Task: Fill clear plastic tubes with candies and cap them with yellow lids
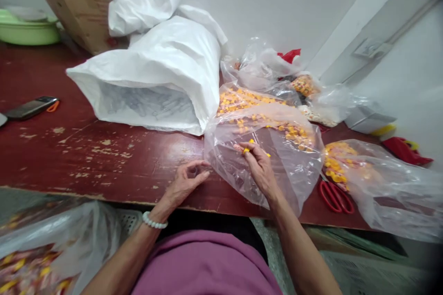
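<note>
Bag (294,170): clear, under my right hand (259,163), which pinches a small piece (246,150).
Left hand (187,179): half open, seemingly empty.
Scissors (335,196): right of both.

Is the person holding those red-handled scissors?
No, the scissors lie on the table, to the right of the right hand, and neither hand touches them.

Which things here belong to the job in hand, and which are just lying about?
Seemingly in use:
yellow-and-pink piece, in the right hand
open clear bag, beneath it
white sack, probably, near the left hand

Apparently idle:
red-handled scissors
dark device
green basin
cardboard box
</note>
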Tool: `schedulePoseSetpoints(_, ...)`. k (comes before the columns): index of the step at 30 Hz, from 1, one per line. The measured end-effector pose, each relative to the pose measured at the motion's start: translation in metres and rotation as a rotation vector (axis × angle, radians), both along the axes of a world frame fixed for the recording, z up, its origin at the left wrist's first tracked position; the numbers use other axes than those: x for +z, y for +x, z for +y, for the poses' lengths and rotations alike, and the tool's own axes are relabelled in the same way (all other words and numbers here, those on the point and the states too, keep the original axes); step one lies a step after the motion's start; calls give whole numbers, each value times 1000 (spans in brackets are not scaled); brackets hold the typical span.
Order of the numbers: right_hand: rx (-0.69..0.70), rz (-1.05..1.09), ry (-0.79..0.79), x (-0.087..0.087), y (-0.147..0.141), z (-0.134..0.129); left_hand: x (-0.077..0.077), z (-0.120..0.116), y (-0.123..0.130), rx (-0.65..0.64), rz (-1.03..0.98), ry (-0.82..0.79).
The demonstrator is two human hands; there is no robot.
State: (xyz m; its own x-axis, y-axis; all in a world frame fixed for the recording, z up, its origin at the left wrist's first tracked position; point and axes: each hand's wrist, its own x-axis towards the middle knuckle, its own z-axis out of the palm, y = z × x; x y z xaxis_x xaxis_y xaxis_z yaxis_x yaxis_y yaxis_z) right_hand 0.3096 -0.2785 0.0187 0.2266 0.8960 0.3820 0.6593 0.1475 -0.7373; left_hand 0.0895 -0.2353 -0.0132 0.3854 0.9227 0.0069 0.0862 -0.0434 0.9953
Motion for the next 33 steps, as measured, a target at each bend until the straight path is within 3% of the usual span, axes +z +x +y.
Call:
schedulePoseSetpoints(3, 282, -95, 7, 9, -39, -17, 5, -7, 3, -62, 38, 81)
schedulePoseSetpoints(6, 364, -332, 16, 12, -62, -22, 7, -10, 1, -149, 71, 127)
schedulePoseSetpoints(10, 317, -443, 15, 14, -64, -17, 6, -11, -5, -211, 89, 131)
schedulePoseSetpoints(16, 105, -5, 168, 12, -77, -4, 7, -27, 6, -245, 145, 100)
schedulePoseSetpoints(20, 171, 63, 236, 5, -91, -1, 11, -40, 14, -290, 91, 15)
schedulePoseSetpoints(23, 136, 58, 291, 4, -83, -1, 10, -38, 14, -315, 83, -7)
schedulePoseSetpoints(29, 18, 132, 281, 5, -62, 2, 10, -30, 14, -327, 323, 127)
schedulePoseSetpoints(33, 129, 63, 296, 8, -76, 0, 17, -42, 25, -357, 341, 184)
